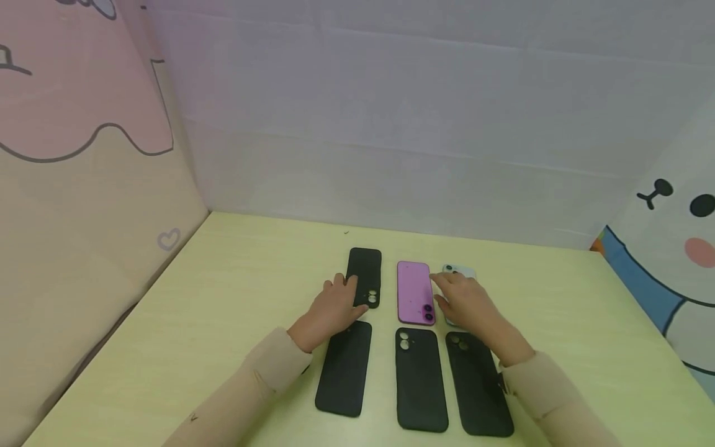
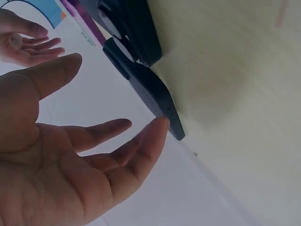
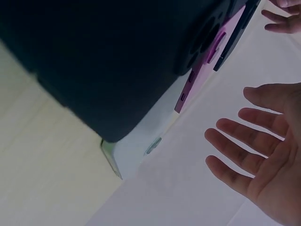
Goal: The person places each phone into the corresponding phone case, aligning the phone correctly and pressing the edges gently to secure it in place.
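Note:
My left hand (image 1: pixel 333 302) is over the left edge of a black phone case (image 1: pixel 365 270) with camera openings at its near end. Its fingers are spread and slightly bent, with nothing in the palm, as the left wrist view shows. My right hand (image 1: pixel 468 303) hovers over a pale phone (image 1: pixel 468 271) and partly hides it, fingers loose and apart in the right wrist view. Between the hands lies a pink phone (image 1: pixel 413 288), its two camera lenses towards me.
Nearer me lie a plain black slab (image 1: pixel 343 375), a black case (image 1: pixel 421 385) with two camera openings, and another black case (image 1: pixel 481 394) below my right wrist. All rest on the pale yellow table (image 1: pixel 251 261). White sheeting (image 1: pixel 391 124) rises behind; printed cloths hang at both sides.

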Demonstrator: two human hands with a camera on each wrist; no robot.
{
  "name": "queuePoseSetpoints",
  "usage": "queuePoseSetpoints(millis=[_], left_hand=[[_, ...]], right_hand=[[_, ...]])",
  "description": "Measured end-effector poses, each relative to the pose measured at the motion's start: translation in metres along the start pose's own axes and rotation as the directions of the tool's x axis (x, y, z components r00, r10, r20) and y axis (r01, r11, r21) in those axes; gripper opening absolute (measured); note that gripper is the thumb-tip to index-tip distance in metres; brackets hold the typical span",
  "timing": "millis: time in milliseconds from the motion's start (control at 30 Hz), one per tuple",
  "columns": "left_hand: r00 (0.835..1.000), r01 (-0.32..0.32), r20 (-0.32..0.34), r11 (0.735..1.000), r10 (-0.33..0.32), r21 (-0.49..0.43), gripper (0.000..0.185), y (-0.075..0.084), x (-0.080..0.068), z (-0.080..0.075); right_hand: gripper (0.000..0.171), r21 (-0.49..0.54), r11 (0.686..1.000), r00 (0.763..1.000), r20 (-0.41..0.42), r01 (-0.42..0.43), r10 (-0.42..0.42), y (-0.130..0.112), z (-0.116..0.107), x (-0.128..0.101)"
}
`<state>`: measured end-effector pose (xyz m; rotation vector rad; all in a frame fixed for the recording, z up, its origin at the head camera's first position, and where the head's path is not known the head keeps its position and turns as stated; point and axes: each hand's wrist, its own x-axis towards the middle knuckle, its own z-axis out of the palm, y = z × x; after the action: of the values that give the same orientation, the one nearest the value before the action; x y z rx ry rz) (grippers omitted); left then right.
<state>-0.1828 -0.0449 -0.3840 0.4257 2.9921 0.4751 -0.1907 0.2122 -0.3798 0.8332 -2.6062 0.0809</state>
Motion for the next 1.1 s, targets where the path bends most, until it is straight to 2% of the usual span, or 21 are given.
queuePoseSetpoints(millis=[167,333,433,633,833,1100], left_hand=[[1.000,0.013,-0.009,0.999,-0.012,0.050,0.067,0.004,0.014,0.006],[0.998,0.057,0.028,0.995,-0.059,0.082,0.072,0.009,0.022,0.010],[0.997,0.069,0.031,0.989,-0.074,0.130,0.073,0.011,0.024,0.013],[0.995,0.094,0.020,0.972,-0.100,0.217,0.076,0.016,0.026,0.017],[0.991,0.123,0.018,0.964,-0.131,0.235,0.076,0.020,0.028,0.018],[0.991,0.126,0.014,0.961,-0.134,0.245,0.071,0.020,0.030,0.019]], right_hand=[[0.035,0.001,1.000,0.999,0.030,0.031,-0.031,-0.006,0.006,0.005],[0.042,-0.013,1.000,0.987,0.158,0.026,-0.024,-0.011,0.010,0.011],[0.050,-0.015,1.000,0.974,0.226,0.026,-0.022,-0.013,0.013,0.013],[0.060,-0.011,0.998,0.959,0.278,0.068,-0.063,-0.015,0.014,0.015],[0.062,0.003,0.994,0.927,0.361,0.110,-0.103,-0.018,0.014,0.018],[0.065,0.013,0.985,0.902,0.399,0.173,-0.164,-0.019,0.017,0.020]])
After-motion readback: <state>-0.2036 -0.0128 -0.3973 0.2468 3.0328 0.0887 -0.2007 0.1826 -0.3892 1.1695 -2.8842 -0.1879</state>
